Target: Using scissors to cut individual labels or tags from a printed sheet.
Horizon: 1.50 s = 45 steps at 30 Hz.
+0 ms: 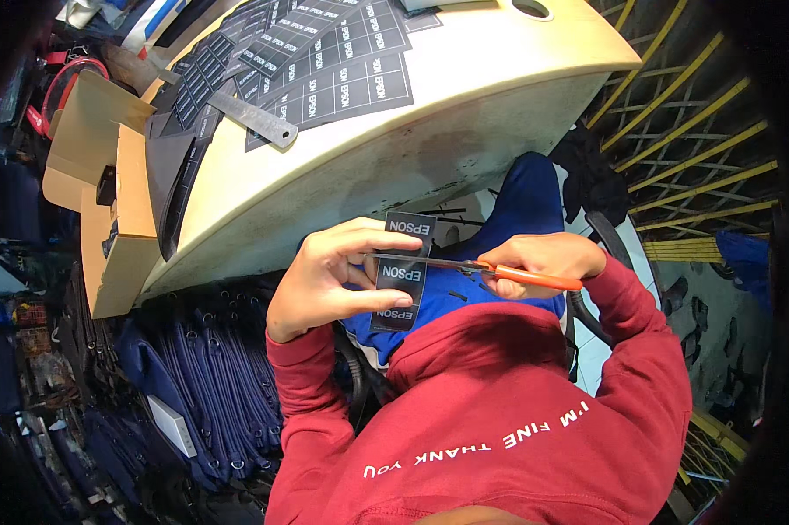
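Observation:
My left hand [333, 276] holds a short black printed strip [400, 289] upright above my lap, thumb and fingers pinching its left side and face. The strip is divided into a few labelled sections by thin lines. In my right hand [543, 258] is a pair of scissors [534, 277] with orange handles. Their blades point left and lie across the strip between two of its sections. How far the blades are parted is hard to make out. Part of the handles is hidden by my right fingers.
Printed black sheets [350, 87] overlap on the pale table [464, 66], with a metal ruler [254, 120] near its edge. An open cardboard box [132, 227] stands left of the table. Folded navy straps [219, 376] lie at lower left. A yellow-barred folding gate [692, 131] is at right.

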Tool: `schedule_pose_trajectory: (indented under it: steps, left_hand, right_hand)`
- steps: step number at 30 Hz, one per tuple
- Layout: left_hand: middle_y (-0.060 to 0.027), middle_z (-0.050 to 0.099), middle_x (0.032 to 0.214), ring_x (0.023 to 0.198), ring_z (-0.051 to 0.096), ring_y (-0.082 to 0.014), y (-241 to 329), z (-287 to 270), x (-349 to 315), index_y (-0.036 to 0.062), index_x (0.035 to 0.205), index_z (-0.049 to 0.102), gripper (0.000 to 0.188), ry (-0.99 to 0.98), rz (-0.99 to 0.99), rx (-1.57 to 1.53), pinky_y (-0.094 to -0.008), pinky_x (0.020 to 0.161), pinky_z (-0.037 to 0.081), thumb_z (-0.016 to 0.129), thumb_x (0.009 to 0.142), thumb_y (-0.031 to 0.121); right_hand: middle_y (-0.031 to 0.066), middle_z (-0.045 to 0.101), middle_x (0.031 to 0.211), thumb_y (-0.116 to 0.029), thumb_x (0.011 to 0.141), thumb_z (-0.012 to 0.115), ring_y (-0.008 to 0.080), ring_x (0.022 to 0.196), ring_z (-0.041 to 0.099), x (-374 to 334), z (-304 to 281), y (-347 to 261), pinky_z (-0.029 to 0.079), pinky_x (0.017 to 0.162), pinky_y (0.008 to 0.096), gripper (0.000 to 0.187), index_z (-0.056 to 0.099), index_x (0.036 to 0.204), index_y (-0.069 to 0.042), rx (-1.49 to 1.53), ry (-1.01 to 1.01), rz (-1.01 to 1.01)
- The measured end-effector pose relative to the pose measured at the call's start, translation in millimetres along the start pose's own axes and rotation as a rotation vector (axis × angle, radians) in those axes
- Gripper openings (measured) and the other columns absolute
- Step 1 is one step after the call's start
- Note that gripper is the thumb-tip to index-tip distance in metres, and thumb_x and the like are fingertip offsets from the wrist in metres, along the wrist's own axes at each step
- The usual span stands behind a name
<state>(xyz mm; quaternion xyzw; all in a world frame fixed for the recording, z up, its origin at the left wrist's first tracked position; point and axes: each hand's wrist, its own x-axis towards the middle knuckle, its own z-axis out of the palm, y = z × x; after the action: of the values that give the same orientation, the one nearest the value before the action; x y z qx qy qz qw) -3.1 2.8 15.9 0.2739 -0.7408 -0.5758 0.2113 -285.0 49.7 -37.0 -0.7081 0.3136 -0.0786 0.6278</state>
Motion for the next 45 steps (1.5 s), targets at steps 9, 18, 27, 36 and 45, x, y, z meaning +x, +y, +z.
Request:
schedule_pose_trajectory:
  steps: [9,18,27,36,45]
  left_hand:
    - [-0.006,0.057,0.104,0.068,0.052,-0.0029,-2,-2,-3,0.0024,0.112,0.065,0.053,0.008,0.002,0.004,-0.0158,0.058,0.05,0.081,0.063,-0.002]
    - [-0.006,0.057,0.105,0.068,0.052,-0.003,-3,-4,-4,0.0026,0.113,0.065,0.052,-0.004,-0.01,0.021,-0.0155,0.057,0.048,0.081,0.063,-0.001]
    - [-0.0059,0.059,0.104,0.065,0.051,-0.0019,-2,-5,-3,0.0032,0.112,0.065,0.053,-0.006,0.016,0.043,-0.015,0.056,0.043,0.082,0.062,0.001]
    - [-0.0067,0.057,0.104,0.068,0.056,-0.0037,-2,-2,-3,0.0016,0.113,0.064,0.052,-0.002,0.004,-0.018,-0.0158,0.058,0.049,0.08,0.064,-0.002]
    - [-0.0071,0.057,0.103,0.068,0.058,-0.0048,-7,-5,-4,0.0007,0.112,0.064,0.051,-0.008,-0.001,-0.039,-0.0162,0.058,0.051,0.08,0.064,-0.003]
  right_hand:
    - [0.009,0.06,0.074,-0.04,0.093,0.053,0.0136,0.065,0.049,-2,-3,-9,0.042,0.06,0.0318,0.044,0.059,0.101,0.003,-0.008,0.012,0.033]
    - [0.0084,0.058,0.069,-0.043,0.092,0.054,0.0117,0.063,0.047,-3,-4,-11,0.041,0.057,0.0323,0.046,0.061,0.096,0.002,-0.028,0.028,0.079]
    - [0.0047,0.047,0.061,-0.043,0.093,0.054,0.0108,0.057,0.039,-4,-3,-13,0.036,0.051,0.0314,0.046,0.06,0.087,0.002,-0.024,0.04,0.102]
    - [0.0026,0.043,0.056,-0.042,0.092,0.056,0.0098,0.053,0.037,-5,-3,-13,0.034,0.048,0.0314,0.045,0.061,0.081,0.001,-0.065,0.059,0.119]
    - [0.0051,0.042,0.053,-0.046,0.092,0.054,0.012,0.049,0.037,-5,-2,-11,0.033,0.046,0.0328,0.05,0.059,0.076,0.001,-0.107,0.075,0.11]
